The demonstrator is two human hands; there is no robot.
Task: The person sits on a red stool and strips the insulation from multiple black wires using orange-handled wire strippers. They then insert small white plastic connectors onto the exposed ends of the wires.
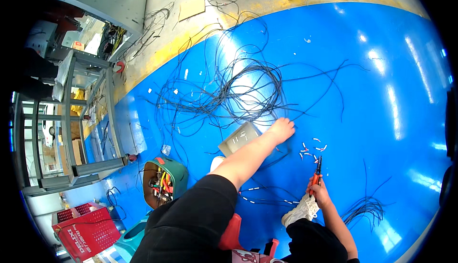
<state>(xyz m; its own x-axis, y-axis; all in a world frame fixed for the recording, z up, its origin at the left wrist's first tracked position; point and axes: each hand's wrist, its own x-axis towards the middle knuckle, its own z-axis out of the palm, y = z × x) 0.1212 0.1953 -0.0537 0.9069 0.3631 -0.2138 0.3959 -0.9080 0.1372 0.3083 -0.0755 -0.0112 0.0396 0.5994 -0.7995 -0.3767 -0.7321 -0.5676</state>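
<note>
My left hand [281, 130] reaches forward with its fingers curled at the near right edge of a large tangle of black cables [229, 89] on the blue floor. What its fingers hold, if anything, is hidden. In my right hand [320, 192] is a pair of pliers [316, 179] with orange handles and dark jaws, pointing away from me. Small red and white pieces [305, 148] lie scattered just beyond the jaws. Beneath my left forearm sits an open cardboard box [234, 141] with a few small white bits in it.
A green tool bin [179, 175] stands left of my knee, filled with tools. More black cables [365, 210] lie at the right. Farther left are a red perforated crate [86, 229] and a grey metal frame [71, 120]. A yellow line [167, 65] borders the blue floor.
</note>
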